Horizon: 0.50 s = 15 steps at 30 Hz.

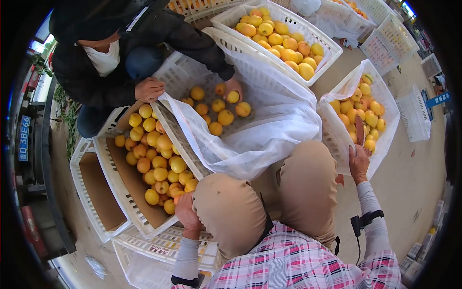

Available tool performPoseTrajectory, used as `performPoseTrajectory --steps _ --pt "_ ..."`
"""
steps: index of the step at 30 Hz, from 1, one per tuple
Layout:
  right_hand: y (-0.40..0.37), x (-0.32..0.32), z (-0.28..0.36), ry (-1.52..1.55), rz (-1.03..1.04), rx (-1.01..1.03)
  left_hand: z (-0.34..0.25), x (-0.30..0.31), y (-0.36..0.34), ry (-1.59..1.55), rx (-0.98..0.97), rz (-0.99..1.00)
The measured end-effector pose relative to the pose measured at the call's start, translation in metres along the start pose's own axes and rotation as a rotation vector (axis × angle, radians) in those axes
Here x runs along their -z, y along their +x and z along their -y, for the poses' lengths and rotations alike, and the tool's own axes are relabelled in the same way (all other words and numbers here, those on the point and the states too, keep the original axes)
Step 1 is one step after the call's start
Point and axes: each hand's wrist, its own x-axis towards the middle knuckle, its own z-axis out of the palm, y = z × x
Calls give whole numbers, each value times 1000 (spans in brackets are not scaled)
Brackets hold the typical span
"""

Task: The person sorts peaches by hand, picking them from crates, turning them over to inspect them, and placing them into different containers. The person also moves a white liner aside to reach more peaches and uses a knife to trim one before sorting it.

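My left hand (188, 212) is curled at the near end of a white crate (126, 185) lined with cardboard and filled with yellow-orange apricots (161, 161). My knee hides part of that hand, and what its fingers hold cannot be made out. On the right, my right hand (359, 164) is closed at the near side of a plastic-lined crate (387, 139) of apricots (361, 108). A flat reddish-brown leaf-like piece (359, 130) rises from its fingers over the fruit. Between the two stands a large crate with a white plastic liner (274, 118) and a few apricots (224, 117).
Opposite me a person in dark clothes has one hand (233, 89) among the middle crate's fruit and the other (149, 90) at its liner. Another full crate (320, 72) stands behind. A cardboard-lined crate (103, 192) is at far left; stacked baskets (392, 41) stand at back right.
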Motion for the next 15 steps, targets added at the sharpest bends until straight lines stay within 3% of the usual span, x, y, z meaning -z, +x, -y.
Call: performPoseTrajectory --steps 15 --pt "0 3 3 -32 -26 37 32 -20 -18 -128 60 -54"
